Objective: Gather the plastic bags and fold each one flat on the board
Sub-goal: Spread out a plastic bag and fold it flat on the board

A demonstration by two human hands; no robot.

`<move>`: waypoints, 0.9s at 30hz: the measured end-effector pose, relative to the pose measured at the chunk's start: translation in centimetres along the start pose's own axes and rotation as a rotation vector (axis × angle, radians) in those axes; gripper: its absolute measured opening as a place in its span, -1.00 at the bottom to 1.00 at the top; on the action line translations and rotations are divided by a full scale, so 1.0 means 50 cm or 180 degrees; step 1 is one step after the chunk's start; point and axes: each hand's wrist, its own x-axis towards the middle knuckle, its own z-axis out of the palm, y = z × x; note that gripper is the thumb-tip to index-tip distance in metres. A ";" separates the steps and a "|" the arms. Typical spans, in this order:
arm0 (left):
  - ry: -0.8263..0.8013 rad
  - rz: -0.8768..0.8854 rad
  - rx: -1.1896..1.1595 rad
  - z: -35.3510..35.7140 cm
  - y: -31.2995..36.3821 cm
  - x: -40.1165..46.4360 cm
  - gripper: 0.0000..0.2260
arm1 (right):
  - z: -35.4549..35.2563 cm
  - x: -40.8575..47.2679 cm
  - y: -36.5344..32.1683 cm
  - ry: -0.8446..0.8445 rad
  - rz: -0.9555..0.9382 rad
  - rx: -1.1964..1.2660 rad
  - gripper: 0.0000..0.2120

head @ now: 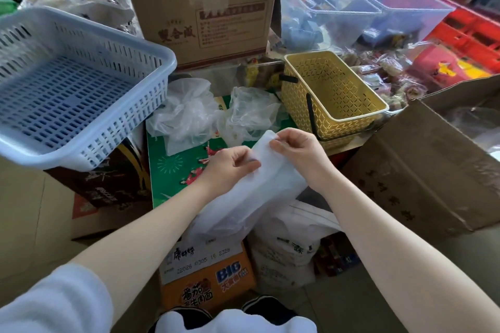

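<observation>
Blue basket (81, 84) and yellow basket (332, 94) flank the green board (173, 170).

White sleeve (54, 303) pushed up; forearms bare.

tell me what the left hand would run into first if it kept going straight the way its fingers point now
The left hand points up and right, across the plastic bag it pinches. First in that line is probably the right hand, gripping the same bag close by. Depth between them is hard to judge.
</observation>
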 end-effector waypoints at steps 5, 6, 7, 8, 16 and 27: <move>0.0259 -0.0223 0.0027 -0.002 -0.004 -0.021 -0.88 | -0.033 0.024 0.026 0.0859 0.0131 0.0180 -0.86; 0.0259 -0.0341 0.0042 -0.009 -0.011 -0.031 -0.86 | -0.039 0.030 0.032 0.0852 0.0221 0.0208 -0.84; 0.0271 -0.0450 -0.0024 -0.015 -0.017 -0.044 -0.81 | -0.045 0.037 0.038 0.0822 0.0300 0.0210 -0.83; 0.0276 -0.0536 -0.0148 -0.021 -0.025 -0.057 -0.74 | -0.048 0.043 0.046 0.0784 0.0370 0.0195 -0.82; -0.0657 -0.1286 0.0498 -0.069 -0.059 -0.132 -0.57 | -0.031 0.086 0.121 0.0913 0.0761 -0.0130 -0.80; 0.0004 -0.0959 0.0404 -0.152 -0.052 -0.135 -0.85 | 0.176 0.044 0.035 -0.1504 -0.1204 -0.2264 -0.64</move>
